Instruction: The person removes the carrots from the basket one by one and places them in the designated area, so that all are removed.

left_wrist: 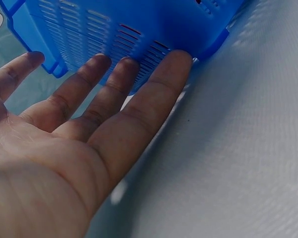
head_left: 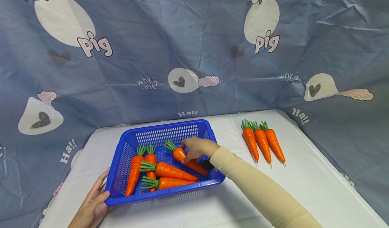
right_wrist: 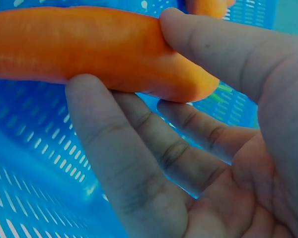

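A blue plastic basket [head_left: 164, 193] holds several orange carrots with green tops. My right hand [head_left: 194, 149] reaches inside it and pinches one carrot [head_left: 194, 166], which lies slanted with its tip toward the near right corner. In the right wrist view, thumb and fingertips press opposite sides of that carrot [right_wrist: 89, 47]. At the basket's near left corner, my left hand [head_left: 92, 204] touches the outside. The left wrist view has its straight fingers [left_wrist: 154, 99] spread against the slotted wall [left_wrist: 89, 29]. Among the other carrots, one [head_left: 134, 174] lies lengthwise at the left and another [head_left: 174, 171] across the middle.
Three more carrots [head_left: 262, 142] lie side by side on the white tabletop [head_left: 243, 201], right of the basket. Blue printed cloth [head_left: 194, 52] hangs behind and beside the table. A dark object [head_left: 208, 165] shows under the right wrist.
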`<state>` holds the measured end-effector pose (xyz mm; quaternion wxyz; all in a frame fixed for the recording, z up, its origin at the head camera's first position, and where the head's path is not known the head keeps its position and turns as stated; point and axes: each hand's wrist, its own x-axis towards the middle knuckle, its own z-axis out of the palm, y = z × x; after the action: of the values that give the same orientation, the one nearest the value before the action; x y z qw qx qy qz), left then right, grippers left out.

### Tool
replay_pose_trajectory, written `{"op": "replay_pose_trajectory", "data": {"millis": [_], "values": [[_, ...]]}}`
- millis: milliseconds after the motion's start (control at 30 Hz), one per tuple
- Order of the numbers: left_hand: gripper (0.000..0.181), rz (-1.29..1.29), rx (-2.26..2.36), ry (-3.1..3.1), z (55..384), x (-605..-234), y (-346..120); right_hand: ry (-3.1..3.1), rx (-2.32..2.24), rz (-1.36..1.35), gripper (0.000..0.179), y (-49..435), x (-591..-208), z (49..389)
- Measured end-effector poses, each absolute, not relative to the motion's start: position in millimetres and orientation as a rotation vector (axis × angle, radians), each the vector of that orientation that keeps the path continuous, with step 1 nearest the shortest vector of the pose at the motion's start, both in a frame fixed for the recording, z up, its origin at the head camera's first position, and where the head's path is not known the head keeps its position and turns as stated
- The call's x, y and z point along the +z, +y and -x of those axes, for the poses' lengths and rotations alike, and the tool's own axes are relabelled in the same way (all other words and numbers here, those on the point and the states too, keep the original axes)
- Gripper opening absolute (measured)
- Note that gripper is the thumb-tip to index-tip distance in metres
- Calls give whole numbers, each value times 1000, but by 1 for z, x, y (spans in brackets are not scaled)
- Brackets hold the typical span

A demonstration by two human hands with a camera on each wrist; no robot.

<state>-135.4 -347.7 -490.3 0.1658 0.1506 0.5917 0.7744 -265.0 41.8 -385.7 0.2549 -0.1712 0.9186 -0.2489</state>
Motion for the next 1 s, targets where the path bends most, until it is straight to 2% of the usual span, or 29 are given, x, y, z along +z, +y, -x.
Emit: {"op": "replay_pose_trajectory", "data": {"millis": [133, 500, 1000], "values": [[59, -425, 2205, 1677, 135, -490, -348, 2490, -699, 460, 55, 45, -380, 266], [63, -536, 2200, 1631, 137, -489, -349, 2489, -779, 477, 48, 58, -366, 267], [58, -356, 2187, 1718, 136, -490, -347, 2475, -896, 479, 56, 76, -352, 273]]}}
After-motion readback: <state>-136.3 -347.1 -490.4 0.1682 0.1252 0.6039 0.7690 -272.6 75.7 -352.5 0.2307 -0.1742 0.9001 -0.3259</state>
